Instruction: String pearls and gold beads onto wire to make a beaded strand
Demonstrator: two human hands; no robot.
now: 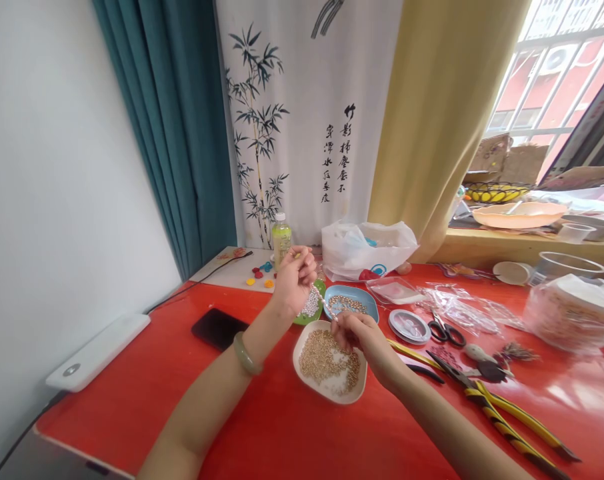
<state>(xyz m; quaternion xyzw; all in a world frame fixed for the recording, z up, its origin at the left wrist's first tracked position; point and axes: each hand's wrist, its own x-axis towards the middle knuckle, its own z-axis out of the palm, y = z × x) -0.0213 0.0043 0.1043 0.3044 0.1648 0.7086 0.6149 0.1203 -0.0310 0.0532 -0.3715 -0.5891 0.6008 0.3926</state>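
Observation:
A short strand of pale beads (pixel 324 303) runs slantwise between my two hands. My left hand (pixel 296 277), raised and wearing a bangle (pixel 247 353) on its wrist, is closed with fingers pinched at the strand's upper end. Lower and to the right, my right hand (pixel 356 332) pinches the strand's other end. Below it sits a white dish (pixel 297 365) of small gold beads (pixel 315 357). Behind the hands are a green dish (pixel 321 287) with white pearl beads (pixel 311 307) and a blue dish (pixel 373 308) with gold-brown beads (pixel 349 305). My left hand partly covers the green dish.
Right of the dishes lie a spool (pixel 409 326), black scissors (pixel 447 331), yellow-black pliers (pixel 487 400) and plastic packets (pixel 462 310). A phone (pixel 219 328) lies left. At the back stand a bottle (pixel 281 237) and a white plastic bag (pixel 347 250). A wrapped tub (pixel 572 313) stands right.

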